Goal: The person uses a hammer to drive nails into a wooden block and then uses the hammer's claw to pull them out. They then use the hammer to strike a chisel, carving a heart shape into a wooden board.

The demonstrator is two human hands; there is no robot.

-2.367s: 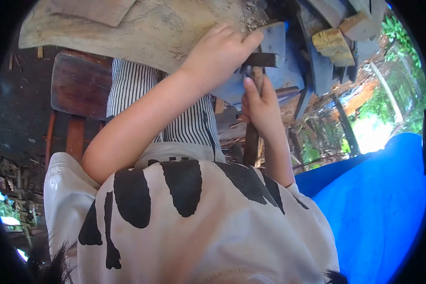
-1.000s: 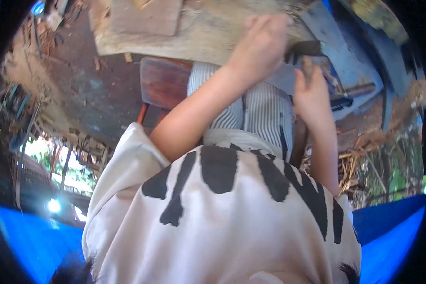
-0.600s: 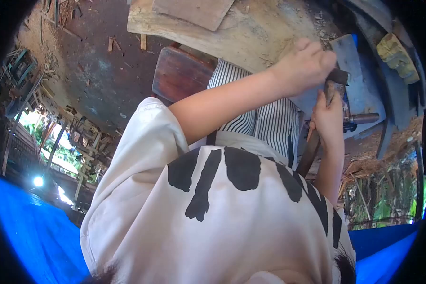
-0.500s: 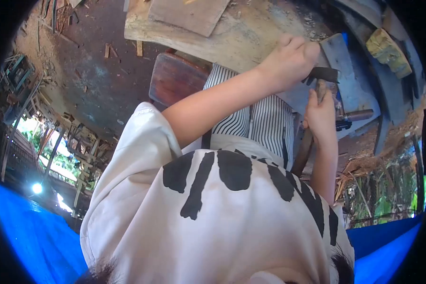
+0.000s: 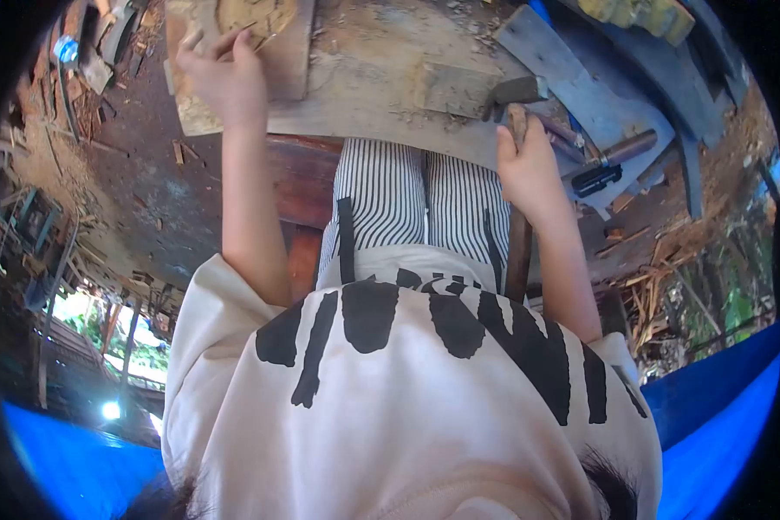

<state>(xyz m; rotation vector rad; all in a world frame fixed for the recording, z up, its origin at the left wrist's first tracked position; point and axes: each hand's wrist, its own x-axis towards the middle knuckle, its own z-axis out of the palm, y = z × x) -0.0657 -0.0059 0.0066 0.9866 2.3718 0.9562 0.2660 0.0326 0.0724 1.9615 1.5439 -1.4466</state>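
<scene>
Left hand (image 5: 225,82) over a wooden board (image 5: 288,74), right hand (image 5: 530,171) around a wooden-handled tool (image 5: 518,247), striped trousers (image 5: 377,186) between the arms

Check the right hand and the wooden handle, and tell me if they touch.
Touching. The head view shows the right hand closed round the wooden handle, which sticks out above and below the grip.

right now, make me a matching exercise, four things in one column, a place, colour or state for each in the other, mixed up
1. Left hand
2. Right hand
3. Trousers
4. Block near the top right

A. Around a wooden handle
B. Yellowish
C. Over a flat board
D. Striped

Right pairs: 1-C, 2-A, 3-D, 4-B
</scene>
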